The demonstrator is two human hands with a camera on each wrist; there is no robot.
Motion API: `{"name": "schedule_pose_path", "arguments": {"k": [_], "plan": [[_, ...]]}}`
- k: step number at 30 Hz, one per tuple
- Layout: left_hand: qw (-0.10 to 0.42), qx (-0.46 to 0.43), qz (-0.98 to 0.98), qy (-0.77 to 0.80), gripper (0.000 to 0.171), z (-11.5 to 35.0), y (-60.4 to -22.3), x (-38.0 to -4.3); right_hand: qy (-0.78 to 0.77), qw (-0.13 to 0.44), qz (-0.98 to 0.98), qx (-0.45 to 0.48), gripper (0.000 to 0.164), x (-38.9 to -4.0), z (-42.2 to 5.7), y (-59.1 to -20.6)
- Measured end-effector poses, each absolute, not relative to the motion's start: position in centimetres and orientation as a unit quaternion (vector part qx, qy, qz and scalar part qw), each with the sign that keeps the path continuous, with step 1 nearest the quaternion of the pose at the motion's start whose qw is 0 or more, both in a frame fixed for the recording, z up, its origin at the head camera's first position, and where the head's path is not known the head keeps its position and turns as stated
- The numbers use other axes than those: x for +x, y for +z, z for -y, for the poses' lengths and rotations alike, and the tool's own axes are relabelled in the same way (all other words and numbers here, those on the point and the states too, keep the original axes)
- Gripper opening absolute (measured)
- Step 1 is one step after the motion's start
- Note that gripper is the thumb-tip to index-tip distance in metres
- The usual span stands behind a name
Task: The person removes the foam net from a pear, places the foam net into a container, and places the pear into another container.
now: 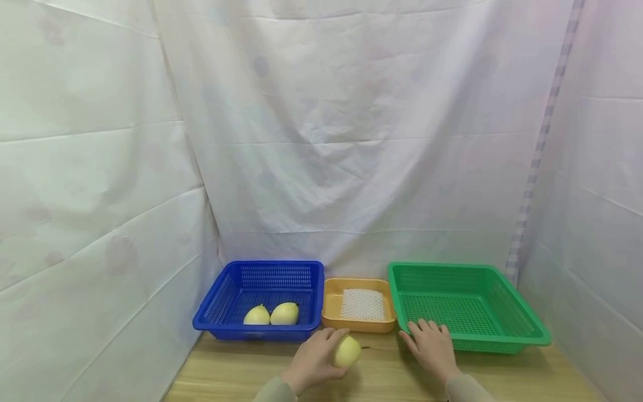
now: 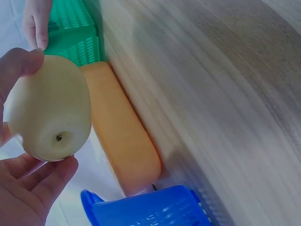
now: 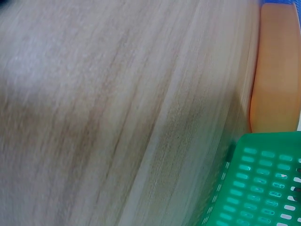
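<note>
My left hand [image 1: 316, 357] grips a pale yellow pear [image 1: 348, 352] above the table, in front of the orange tray. The thumb and fingertips press on opposite sides of the pear [image 2: 54, 103] in the left wrist view, where its blossom end shows. In the head view my right hand [image 1: 433, 347] rests on the front-left rim of the green basket [image 1: 502, 338], its fingers extended over the edge. That hand is outside the right wrist view. Two more pears, a left one [image 1: 257, 315] and a right one [image 1: 284, 314], lie in the blue basket [image 1: 258, 334].
Between the two baskets stands the orange tray [image 1: 359, 324], with white foam netting [image 1: 363, 304] in it. All three containers line the back of the wooden table [image 1: 382, 379]. White cloth [image 1: 351, 139] hangs behind and on both sides.
</note>
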State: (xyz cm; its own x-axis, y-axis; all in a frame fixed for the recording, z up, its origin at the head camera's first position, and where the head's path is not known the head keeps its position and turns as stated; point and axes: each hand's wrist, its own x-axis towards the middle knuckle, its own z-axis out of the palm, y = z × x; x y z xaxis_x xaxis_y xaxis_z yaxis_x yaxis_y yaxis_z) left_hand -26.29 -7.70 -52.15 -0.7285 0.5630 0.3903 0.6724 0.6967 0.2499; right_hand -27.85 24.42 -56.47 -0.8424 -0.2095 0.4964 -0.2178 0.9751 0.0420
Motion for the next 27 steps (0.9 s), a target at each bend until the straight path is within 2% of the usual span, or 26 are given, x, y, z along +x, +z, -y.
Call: {"name": "schedule_pose_path", "arguments": {"k": [17,23,27], "plan": [[0.153,-0.341,0.908,-0.191,0.079,7.4,-50.1,-26.1,0.011,0.257,0.96,0.107,0.03,-27.7,-24.4,-56.8],[0.173,-0.346,0.904,-0.183,0.081,7.4,-49.2,-26.4,0.018,0.26,0.959,0.108,0.03,-27.8,-24.4,-56.9],[0.164,-0.343,0.906,-0.183,0.082,7.4,-48.5,-26.7,0.021,0.264,0.958,0.109,0.029,-27.9,-24.4,-57.0]]}}
